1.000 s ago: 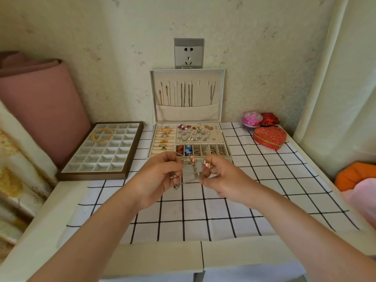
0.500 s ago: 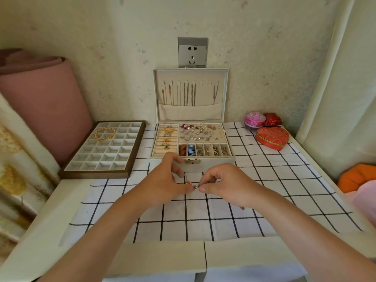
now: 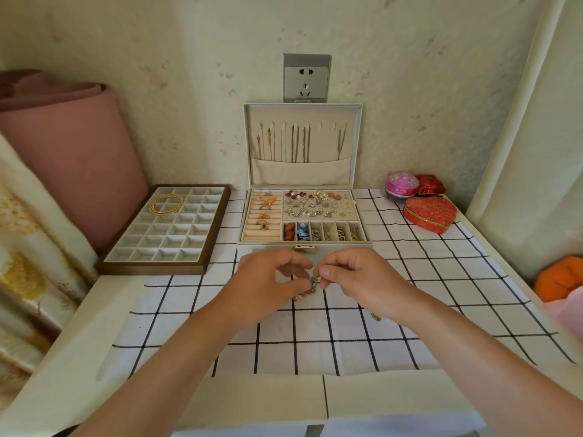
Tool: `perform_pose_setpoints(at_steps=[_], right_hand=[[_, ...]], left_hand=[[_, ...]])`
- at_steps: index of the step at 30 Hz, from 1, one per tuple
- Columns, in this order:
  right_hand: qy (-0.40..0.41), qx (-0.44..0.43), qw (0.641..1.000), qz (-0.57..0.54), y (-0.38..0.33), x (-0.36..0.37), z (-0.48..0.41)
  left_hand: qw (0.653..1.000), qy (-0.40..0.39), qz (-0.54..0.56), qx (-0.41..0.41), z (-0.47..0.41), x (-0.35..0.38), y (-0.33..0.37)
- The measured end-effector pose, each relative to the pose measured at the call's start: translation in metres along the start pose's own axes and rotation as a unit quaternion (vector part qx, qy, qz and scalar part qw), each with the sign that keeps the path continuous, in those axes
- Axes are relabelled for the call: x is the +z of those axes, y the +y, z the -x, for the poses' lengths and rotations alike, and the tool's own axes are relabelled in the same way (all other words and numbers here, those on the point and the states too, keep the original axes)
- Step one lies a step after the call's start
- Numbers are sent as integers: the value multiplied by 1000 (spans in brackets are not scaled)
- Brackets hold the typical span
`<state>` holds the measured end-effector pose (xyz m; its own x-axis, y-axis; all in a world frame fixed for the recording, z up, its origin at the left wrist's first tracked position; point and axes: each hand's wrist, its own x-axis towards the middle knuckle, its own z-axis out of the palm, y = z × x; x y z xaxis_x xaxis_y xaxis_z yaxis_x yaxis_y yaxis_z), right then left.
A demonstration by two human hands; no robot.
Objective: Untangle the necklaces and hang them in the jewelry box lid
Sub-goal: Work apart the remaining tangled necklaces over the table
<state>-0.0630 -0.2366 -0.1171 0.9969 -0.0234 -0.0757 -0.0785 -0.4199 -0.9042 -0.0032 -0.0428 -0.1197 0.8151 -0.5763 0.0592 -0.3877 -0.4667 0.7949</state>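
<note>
A tangled chain necklace is pinched between my left hand and my right hand, low over the checked cloth just in front of the jewelry box. Part of the chain trails out under my right wrist. The box's lid stands upright against the wall, with several necklaces hanging from its hooks above a fabric pocket. The open box holds rings, earrings and small charms.
A brown tray of small compartments with gold bangles sits at the left. A red heart-shaped box, a pink round box and a small red box stand at the right. A wall socket is above the lid.
My hands came down from in front of the box to just above the cloth, still pinching the chain. They now hold it bunched between their fingertips.
</note>
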Motion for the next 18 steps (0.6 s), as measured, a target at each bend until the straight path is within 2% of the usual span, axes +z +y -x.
perform_pose_setpoints(at_steps=[2,7,11,15,18], right_hand=[[9,-4,1000,-5,1,-1,-1],[34,-30,999,-18,-2,-3,-3],[32,-58,998,-22,-4,-3,-2],[44,-81,996,11,-5,-7,-1],[47,-91,994,23,-3,-6,-1]], left_hand=[[999,-9,43,-8,-1,1,1],[997,20,77,-18,-2,2,3],[993,9,118,-22,0,7,8],[989,9,140,-36,1,9,12],[994,16,106,-37,1,8,9]])
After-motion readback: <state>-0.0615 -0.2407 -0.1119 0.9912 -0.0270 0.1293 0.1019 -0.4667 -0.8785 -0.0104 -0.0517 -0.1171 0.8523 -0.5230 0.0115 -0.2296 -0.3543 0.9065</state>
